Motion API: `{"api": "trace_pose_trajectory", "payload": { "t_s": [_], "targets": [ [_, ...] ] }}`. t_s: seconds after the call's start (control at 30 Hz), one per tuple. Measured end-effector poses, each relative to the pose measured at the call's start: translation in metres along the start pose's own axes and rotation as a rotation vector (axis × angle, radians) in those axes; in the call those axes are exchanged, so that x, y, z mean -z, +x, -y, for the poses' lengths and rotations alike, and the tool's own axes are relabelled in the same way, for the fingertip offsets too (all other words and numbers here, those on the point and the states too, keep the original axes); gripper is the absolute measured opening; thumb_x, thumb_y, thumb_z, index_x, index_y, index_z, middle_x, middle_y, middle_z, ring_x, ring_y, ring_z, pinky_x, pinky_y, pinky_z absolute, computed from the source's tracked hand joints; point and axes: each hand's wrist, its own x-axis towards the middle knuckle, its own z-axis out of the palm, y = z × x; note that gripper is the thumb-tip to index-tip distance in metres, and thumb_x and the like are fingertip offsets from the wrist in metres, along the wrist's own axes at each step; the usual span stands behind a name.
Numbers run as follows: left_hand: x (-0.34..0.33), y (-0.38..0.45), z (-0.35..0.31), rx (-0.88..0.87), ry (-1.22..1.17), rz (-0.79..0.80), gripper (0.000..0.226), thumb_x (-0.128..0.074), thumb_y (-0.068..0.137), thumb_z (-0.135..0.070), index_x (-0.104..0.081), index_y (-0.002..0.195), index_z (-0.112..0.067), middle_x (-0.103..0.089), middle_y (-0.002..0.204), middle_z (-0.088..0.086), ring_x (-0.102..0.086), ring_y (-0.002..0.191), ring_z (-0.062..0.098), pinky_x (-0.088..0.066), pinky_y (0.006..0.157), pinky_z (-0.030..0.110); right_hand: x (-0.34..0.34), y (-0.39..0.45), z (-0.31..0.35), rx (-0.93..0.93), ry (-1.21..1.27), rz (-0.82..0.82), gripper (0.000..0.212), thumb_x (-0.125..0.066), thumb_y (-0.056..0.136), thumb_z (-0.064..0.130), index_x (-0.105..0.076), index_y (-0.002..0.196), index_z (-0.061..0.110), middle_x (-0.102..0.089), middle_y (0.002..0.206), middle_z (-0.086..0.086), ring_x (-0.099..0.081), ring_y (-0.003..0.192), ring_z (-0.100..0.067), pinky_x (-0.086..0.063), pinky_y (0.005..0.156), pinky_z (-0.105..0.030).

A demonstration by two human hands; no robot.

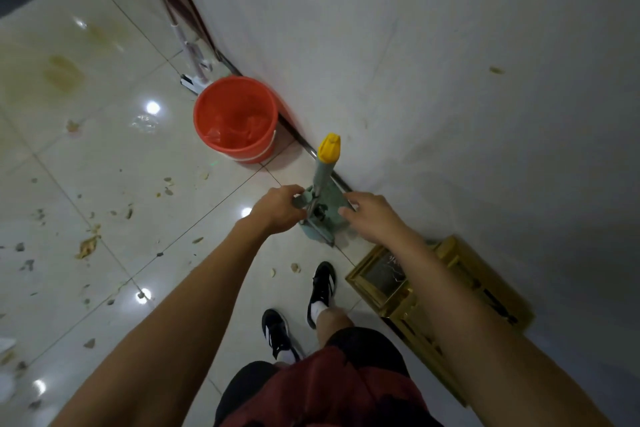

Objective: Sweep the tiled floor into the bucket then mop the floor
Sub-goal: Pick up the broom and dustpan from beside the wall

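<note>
A green dustpan set [320,215] with a yellow-capped handle [329,148] stands upright against the white wall. My left hand [277,210] grips a grey-green part on the set's left side. At the pan's right edge, my right hand [372,217] pinches it between thumb and fingers. An orange bucket [256,153] with a few scraps inside stands by the wall just beyond. A pink and white mop [194,61] leans on the wall behind the bucket. Dry leaves and crumbs [88,246] lie scattered over the glossy tiles to the left.
A gold-framed object [446,282] lies on the floor against the wall at my right. My two black and white shoes [322,288] stand just behind the dustpan. Yellowish stains [64,73] mark the tiles far left. A dark skirting strip [194,17] runs along the wall's base.
</note>
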Motion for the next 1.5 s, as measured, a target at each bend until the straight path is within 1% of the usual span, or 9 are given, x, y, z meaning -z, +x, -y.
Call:
{"api": "trace_pose_trajectory", "payload": {
  "t_s": [0.23,0.4,0.67,0.93,1.03,1.17,1.27,1.43,1.5],
  "targets": [
    [-0.017,0.006,0.003,0.064,-0.073,-0.022,0.048,-0.069,0.089,-0.048,-0.061,0.131,-0.026,-0.07,0.109,0.004,-0.066,0.097,0.022,-0.057,0.087,0.042,0.01,0.004,-0.002,-0.014,0.033,-0.011,0.048,-0.055,0.099,0.036,-0.052,0.145,0.022,-0.053,0.147,-0.006,-0.052,0.132,-0.022,-0.04,0.106,-0.03],
    [-0.045,-0.02,0.013,0.121,-0.1,-0.012,0.039,-0.068,0.088,-0.049,-0.062,0.107,-0.016,-0.069,0.091,0.012,-0.067,0.068,0.023,-0.063,0.069,0.044,0.002,-0.017,-0.017,-0.046,0.072,-0.009,0.05,-0.054,0.101,0.033,-0.047,0.149,0.019,-0.053,0.146,-0.01,-0.052,0.131,-0.024,-0.04,0.103,-0.03],
    [-0.101,-0.072,0.044,0.121,0.169,-0.043,0.033,-0.064,0.095,-0.03,-0.048,0.12,-0.015,-0.06,0.09,0.006,-0.063,0.078,0.024,-0.061,0.076,0.042,-0.041,-0.068,-0.032,-0.107,0.096,-0.077,0.049,-0.055,0.1,0.034,-0.051,0.146,0.017,-0.057,0.14,-0.006,-0.055,0.126,-0.023,-0.039,0.098,-0.026],
    [-0.149,-0.126,0.094,0.012,0.018,0.058,0.044,-0.071,0.09,-0.04,-0.062,0.128,-0.02,-0.07,0.105,0.01,-0.063,0.092,0.029,-0.057,0.08,0.043,-0.117,-0.129,-0.019,-0.121,0.13,-0.108,0.047,-0.054,0.1,0.032,-0.054,0.143,0.014,-0.061,0.137,-0.009,-0.056,0.126,-0.025,-0.045,0.104,-0.037],
    [-0.169,-0.141,0.107,-0.019,0.027,0.083,0.051,-0.069,0.091,-0.036,-0.055,0.139,-0.024,-0.068,0.114,0.014,-0.063,0.101,0.034,-0.054,0.081,0.042,-0.148,-0.148,-0.013,-0.113,0.148,-0.088,0.043,-0.054,0.1,0.028,-0.057,0.138,0.007,-0.062,0.135,-0.012,-0.057,0.126,-0.028,-0.046,0.104,-0.038],
    [-0.197,-0.161,0.114,-0.058,0.07,0.158,0.062,-0.067,0.092,-0.039,-0.044,0.148,-0.027,-0.068,0.119,0.013,-0.064,0.106,0.034,-0.053,0.081,0.04,-0.182,-0.169,-0.013,-0.184,0.269,-0.041,0.046,-0.056,0.099,0.03,-0.054,0.142,0.013,-0.058,0.141,-0.007,-0.057,0.125,-0.022,-0.047,0.104,-0.036],
    [-0.217,-0.169,0.12,-0.05,0.171,0.197,0.08,-0.067,0.092,-0.044,-0.025,0.158,-0.024,-0.066,0.123,0.014,-0.065,0.108,0.035,-0.055,0.084,0.042,-0.201,-0.178,-0.019,-0.311,0.398,-0.023,0.048,-0.059,0.095,0.031,-0.056,0.14,0.014,-0.064,0.129,-0.009,-0.068,0.102,-0.025,-0.06,0.085,-0.047],
    [-0.239,-0.173,0.121,-0.024,0.243,0.243,0.082,-0.065,0.094,-0.043,-0.02,0.159,-0.022,-0.062,0.13,0.015,-0.063,0.113,0.035,-0.054,0.089,0.044,-0.222,-0.194,-0.042,-0.423,0.393,0.052,0.053,-0.062,0.095,0.034,-0.051,0.144,0.015,-0.06,0.125,-0.008,-0.067,0.09,-0.023,-0.06,0.055,-0.033],
    [-0.249,-0.175,0.115,-0.016,0.234,0.229,0.079,-0.062,0.095,-0.039,-0.019,0.159,-0.021,-0.062,0.128,0.015,-0.063,0.11,0.035,-0.055,0.089,0.045,-0.229,-0.202,-0.048,-0.433,0.422,0.116,0.043,-0.062,0.096,0.032,-0.056,0.135,0.015,-0.061,0.111,-0.006,-0.067,0.087,-0.023,-0.06,0.057,-0.036]
  ]
}}
